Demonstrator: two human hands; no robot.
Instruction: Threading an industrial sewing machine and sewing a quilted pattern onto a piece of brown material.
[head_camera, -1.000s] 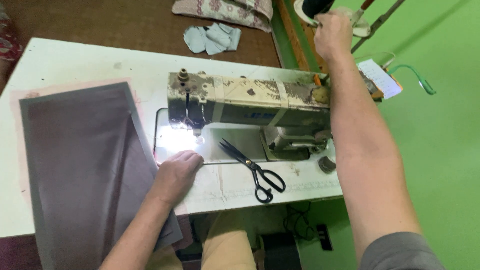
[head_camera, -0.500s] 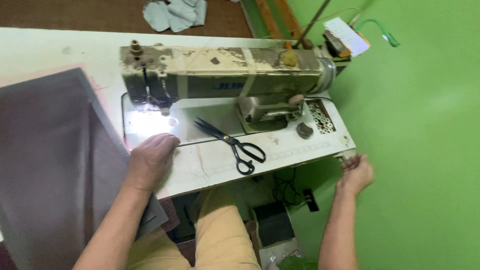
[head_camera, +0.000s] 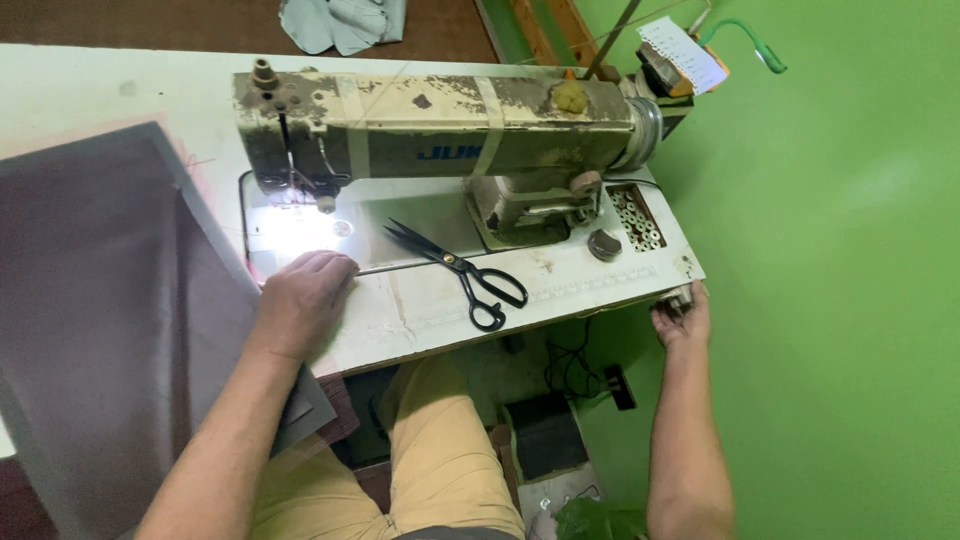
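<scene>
A bright green wall (head_camera: 850, 250) runs along the right. The white work table (head_camera: 120, 85) stands on a dark brown floor (head_camera: 150, 20), where pale cloth scraps (head_camera: 340, 22) lie.

The scene is evenly and fairly brightly lit, with sharp focus across most of the frame. A small lamp under the sewing machine (head_camera: 440, 140) head burns a white glare patch onto the table (head_camera: 600, 275) left of centre. Soft shadows sit beneath the table at lower centre. Straight edges bow slightly toward the frame's borders.

Grey fabric (head_camera: 110, 330) cut off at left edge, right hand (head_camera: 682, 322) fingers perhaps under table corner
</scene>
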